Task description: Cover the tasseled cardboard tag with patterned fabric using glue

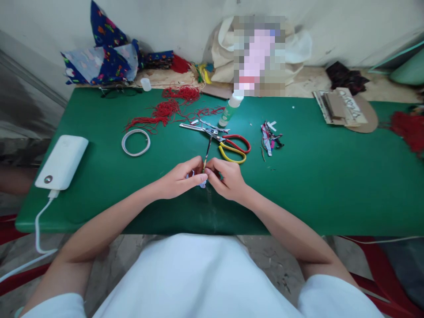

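Head view: small clear plastic bottle with green label lies tipped at 12 o'clock of hands, contents unreadable. Left hand and right hand meet at green table centre, fingertips pinching small pale fabric piece between them, mostly hidden. Thin stick rises at 12 o'clock.

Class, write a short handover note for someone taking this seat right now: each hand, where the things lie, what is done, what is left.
Left hand and right hand meet at the near middle of the green table, pinching one small pale piece between the fingertips; a thin stick rises from it.
Just beyond: scissors with red and yellow handles, a glue bottle, red thread, a white ring, small scraps.
Power bank at far left.
Done: cannot tell how far the piece is along.
Left: piece remains in hand.
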The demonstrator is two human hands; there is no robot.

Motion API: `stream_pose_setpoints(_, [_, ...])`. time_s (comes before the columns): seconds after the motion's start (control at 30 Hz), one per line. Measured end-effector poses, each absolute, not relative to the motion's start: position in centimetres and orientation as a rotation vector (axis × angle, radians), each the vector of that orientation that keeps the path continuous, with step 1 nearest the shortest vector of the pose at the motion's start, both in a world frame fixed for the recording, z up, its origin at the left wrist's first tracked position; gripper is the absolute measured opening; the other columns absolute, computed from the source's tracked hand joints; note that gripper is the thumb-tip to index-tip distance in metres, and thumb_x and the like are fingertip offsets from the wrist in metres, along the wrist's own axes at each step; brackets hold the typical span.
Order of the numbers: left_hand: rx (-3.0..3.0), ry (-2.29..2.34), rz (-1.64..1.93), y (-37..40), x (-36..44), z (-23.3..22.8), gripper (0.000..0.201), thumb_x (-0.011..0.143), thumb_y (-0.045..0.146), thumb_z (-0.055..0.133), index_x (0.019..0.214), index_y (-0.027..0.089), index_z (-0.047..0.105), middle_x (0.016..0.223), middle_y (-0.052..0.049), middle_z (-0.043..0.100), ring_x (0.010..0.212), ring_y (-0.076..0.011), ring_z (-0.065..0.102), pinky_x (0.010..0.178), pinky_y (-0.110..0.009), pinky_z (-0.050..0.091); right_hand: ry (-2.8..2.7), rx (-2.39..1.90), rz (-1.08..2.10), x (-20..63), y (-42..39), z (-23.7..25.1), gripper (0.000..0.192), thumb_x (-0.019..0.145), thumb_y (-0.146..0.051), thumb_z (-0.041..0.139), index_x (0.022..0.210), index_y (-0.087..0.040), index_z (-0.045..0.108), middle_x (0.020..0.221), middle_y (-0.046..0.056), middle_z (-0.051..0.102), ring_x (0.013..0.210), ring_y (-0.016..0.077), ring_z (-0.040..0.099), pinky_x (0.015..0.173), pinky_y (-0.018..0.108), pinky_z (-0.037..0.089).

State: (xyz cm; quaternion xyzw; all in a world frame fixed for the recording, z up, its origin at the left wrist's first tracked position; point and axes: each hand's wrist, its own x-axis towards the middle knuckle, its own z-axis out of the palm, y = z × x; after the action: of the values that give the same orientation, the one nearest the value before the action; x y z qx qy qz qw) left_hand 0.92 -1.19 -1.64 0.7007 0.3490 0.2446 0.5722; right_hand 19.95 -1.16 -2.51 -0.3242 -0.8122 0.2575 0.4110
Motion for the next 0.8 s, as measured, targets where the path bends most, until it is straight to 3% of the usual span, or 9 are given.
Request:
stream_pose_setpoints(0.3, [1.707, 0.800, 0.542, -1.23, 0.86, -1.35, 0.022, 0.095, 0.039, 0.046, 0.087, 0.019, 0.048, 0.083, -0.002, 0.054, 0.078, -0.0140, 0.049, 0.071, -0.029, 0.041, -2.079, -0.817, 0.627, 20.17, -1.29, -2.55, 0.015, 0.086, -0.012, 0.047, 0.074, -0.020, 0.048, 0.059, -0.006, 0.048, 0.049, 0.0064, 0.039, 0.051, 0.020, 0.032])
stream_pose_setpoints(0.8, [1.831, 0.835, 0.503, -1.29, 1.01, -0.69, 0.025, 0.095, 0.042, 0.046, 0.090, 0.017, 0.050, 0.080, 0.001, 0.053, 0.071, -0.0115, 0.046, 0.066, -0.025, 0.037, -2.100, -0.839, 0.643, 20.06, -1.38, -2.52, 0.015, 0.086, -0.014, 0.047, 0.073, -0.021, 0.043, 0.057, -0.007, 0.042, 0.047, 0.0066, 0.035, 0.050, 0.021, 0.028])
